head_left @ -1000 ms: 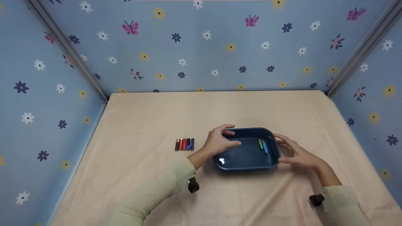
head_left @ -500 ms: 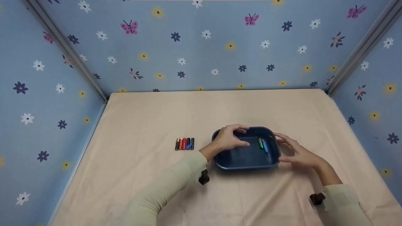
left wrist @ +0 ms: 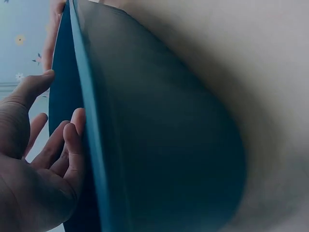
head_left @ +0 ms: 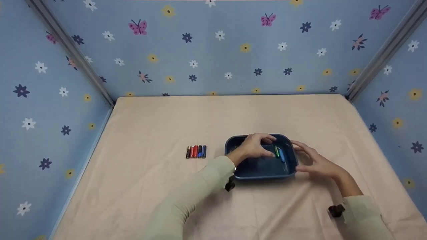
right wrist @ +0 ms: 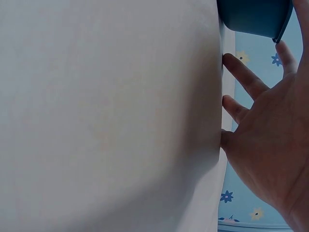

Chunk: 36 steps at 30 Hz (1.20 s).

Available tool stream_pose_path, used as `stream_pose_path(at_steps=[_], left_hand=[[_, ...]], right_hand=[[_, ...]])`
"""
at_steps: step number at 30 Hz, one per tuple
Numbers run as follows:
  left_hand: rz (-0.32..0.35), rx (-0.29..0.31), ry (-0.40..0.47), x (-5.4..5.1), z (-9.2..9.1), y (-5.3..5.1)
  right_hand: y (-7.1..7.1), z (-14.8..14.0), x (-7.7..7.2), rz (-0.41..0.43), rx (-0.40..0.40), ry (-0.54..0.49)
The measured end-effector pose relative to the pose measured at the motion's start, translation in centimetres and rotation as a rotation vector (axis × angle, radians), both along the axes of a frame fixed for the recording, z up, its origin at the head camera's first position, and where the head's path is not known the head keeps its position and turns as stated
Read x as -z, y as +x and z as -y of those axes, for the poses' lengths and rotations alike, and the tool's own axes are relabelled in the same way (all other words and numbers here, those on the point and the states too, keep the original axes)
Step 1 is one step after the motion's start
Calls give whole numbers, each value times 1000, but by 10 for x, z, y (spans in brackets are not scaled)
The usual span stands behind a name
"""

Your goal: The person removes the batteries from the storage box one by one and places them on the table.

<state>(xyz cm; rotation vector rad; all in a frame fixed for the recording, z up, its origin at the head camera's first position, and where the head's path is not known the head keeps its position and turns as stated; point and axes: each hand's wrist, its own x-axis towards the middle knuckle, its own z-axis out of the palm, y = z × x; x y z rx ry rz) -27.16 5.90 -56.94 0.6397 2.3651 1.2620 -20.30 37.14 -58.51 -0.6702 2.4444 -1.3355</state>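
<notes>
A dark blue rectangular dish stands on the cloth. Inside it, near the right wall, lie a green battery and a blue battery, side by side. My left hand hovers over the dish with nothing in its grasp; its fingertips are close to the green battery. In the left wrist view that hand has loosely bent fingers beside the dish wall. My right hand rests at the dish's right side, fingers spread. The right wrist view shows its fingertips by the dish corner.
Left of the dish, several batteries with black, red and blue casings stand close together in a row. A beige cloth covers the table. Blue flowered panels enclose the back and both sides.
My left hand has moved right across the dish, from its left edge toward the two batteries inside. The right hand, the dish and the row of batteries have stayed put.
</notes>
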Motion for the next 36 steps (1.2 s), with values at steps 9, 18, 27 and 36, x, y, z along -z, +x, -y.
stream_pose_path(at_steps=[9,18,27,36], left_hand=[[71,32,-10,-38,-6,5],[47,6,-40,-36,-17,6],[-40,-72,-116,-15,-28,17],[-34,-162,-132,-13,-35,25]], right_hand=[[1,-1,-4,40,23,44],[1,-2,-3,21,13,35],[3,-2,-1,39,19,44],[1,-3,0,14,9,31]])
